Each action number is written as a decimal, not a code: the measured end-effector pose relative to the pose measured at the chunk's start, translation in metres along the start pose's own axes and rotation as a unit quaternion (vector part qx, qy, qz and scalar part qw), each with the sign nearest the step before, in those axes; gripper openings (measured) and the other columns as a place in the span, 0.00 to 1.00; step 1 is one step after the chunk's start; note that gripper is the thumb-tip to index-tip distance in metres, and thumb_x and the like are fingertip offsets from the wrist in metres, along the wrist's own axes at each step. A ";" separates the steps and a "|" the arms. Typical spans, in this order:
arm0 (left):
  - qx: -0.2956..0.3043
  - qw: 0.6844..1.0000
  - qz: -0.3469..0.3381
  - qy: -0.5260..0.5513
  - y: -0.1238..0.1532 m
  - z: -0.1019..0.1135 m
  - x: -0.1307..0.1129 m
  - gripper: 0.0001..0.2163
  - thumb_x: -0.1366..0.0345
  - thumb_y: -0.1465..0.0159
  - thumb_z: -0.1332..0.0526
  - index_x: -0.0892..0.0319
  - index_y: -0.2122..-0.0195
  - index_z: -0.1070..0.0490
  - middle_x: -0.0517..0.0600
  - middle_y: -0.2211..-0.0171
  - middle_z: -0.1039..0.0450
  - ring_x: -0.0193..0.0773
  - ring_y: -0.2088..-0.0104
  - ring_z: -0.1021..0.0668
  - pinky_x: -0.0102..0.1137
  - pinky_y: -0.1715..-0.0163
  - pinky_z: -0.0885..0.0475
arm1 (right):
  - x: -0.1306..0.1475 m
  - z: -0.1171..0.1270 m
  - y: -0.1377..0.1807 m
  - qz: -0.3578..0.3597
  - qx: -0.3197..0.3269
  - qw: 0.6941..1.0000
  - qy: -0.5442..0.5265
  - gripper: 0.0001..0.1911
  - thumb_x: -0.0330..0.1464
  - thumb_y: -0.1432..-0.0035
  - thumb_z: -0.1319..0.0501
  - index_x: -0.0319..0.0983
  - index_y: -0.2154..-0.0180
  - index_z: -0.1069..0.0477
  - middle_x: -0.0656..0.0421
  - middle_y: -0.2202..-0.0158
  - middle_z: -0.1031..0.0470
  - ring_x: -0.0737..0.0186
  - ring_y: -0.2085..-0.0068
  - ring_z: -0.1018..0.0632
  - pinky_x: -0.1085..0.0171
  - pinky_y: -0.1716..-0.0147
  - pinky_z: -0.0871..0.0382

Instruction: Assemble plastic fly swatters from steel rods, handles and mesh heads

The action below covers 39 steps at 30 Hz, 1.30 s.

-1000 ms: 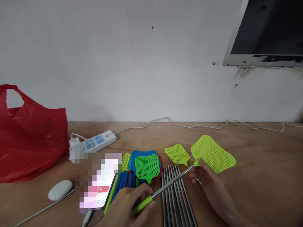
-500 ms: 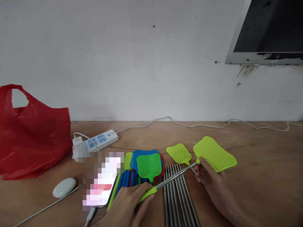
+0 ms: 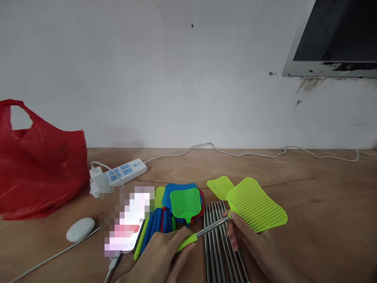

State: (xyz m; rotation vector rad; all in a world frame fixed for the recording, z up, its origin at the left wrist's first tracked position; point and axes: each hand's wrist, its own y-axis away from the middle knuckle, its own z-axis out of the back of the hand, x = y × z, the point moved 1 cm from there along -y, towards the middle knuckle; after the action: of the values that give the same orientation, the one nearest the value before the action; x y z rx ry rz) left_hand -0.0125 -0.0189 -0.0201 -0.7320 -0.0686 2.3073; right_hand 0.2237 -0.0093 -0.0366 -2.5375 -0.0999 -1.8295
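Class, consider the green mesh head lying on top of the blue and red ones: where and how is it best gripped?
Probably pinch the green mesh head by its short neck, coming from the near side: the neck points that way and is narrower than the flat mesh. The left hand is nearer, but holds a yellow-green grip.

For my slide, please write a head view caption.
Left hand on the handle, right hand at the mesh head: a lime swatter held over metal rods.
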 end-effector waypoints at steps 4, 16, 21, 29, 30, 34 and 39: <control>-0.005 1.000 -0.002 -0.013 -0.002 0.000 -0.005 0.09 0.63 0.25 0.53 0.54 0.60 0.36 0.47 0.68 0.23 0.39 0.71 0.21 0.28 0.74 0.37 | 0.001 -0.007 0.004 0.012 0.007 1.000 0.003 0.19 0.49 0.46 0.31 0.39 0.67 0.22 0.60 0.76 0.26 0.64 0.77 0.27 0.66 0.78 0.30; 0.009 0.994 -0.037 -0.100 -0.001 0.003 -0.011 0.16 0.59 0.23 0.62 0.54 0.59 0.37 0.46 0.70 0.23 0.41 0.73 0.22 0.30 0.73 0.34 | 0.010 -0.007 0.009 0.059 0.033 0.995 0.072 0.14 0.46 0.44 0.32 0.43 0.65 0.22 0.59 0.74 0.23 0.62 0.73 0.23 0.63 0.71 0.25; 0.020 0.991 -0.043 -0.125 -0.001 0.005 -0.018 0.22 0.58 0.23 0.67 0.54 0.63 0.38 0.46 0.74 0.25 0.39 0.78 0.24 0.31 0.76 0.36 | 0.009 -0.010 0.008 0.073 0.017 0.996 0.050 0.14 0.46 0.45 0.31 0.43 0.67 0.23 0.59 0.74 0.24 0.61 0.72 0.23 0.63 0.70 0.26; 0.037 0.992 -0.022 -0.116 0.000 0.002 -0.015 0.23 0.57 0.23 0.67 0.54 0.65 0.36 0.47 0.74 0.25 0.39 0.78 0.24 0.31 0.76 0.37 | 0.007 -0.004 0.005 0.046 0.007 0.994 0.096 0.16 0.49 0.45 0.32 0.42 0.67 0.21 0.58 0.73 0.21 0.59 0.71 0.21 0.59 0.66 0.25; 0.036 0.993 -0.013 -0.112 0.000 0.000 -0.013 0.23 0.56 0.23 0.67 0.55 0.65 0.35 0.47 0.75 0.25 0.40 0.78 0.24 0.32 0.76 0.36 | 0.006 -0.004 0.004 0.038 0.006 0.994 0.101 0.17 0.49 0.46 0.31 0.42 0.67 0.21 0.58 0.73 0.21 0.59 0.71 0.21 0.59 0.66 0.25; 0.010 0.995 0.005 -0.100 0.002 -0.004 -0.006 0.21 0.56 0.23 0.64 0.54 0.62 0.35 0.48 0.72 0.23 0.42 0.74 0.22 0.32 0.73 0.35 | 0.002 -0.003 0.002 0.032 -0.005 0.996 0.084 0.18 0.49 0.46 0.31 0.41 0.65 0.20 0.58 0.74 0.22 0.60 0.73 0.22 0.59 0.69 0.25; 0.015 0.997 0.019 -0.070 0.002 -0.002 -0.007 0.18 0.58 0.23 0.61 0.54 0.61 0.35 0.48 0.69 0.23 0.42 0.70 0.20 0.32 0.70 0.33 | 0.000 -0.001 0.000 0.056 -0.014 0.998 -0.001 0.14 0.44 0.44 0.31 0.41 0.62 0.21 0.56 0.67 0.22 0.59 0.68 0.22 0.61 0.70 0.26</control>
State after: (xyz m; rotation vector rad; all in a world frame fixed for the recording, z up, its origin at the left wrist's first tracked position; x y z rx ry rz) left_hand -0.0082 -0.0252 -0.0192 -0.5596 -0.0848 2.3876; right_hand 0.2231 -0.0096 -0.0362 -2.5066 0.0664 -1.8006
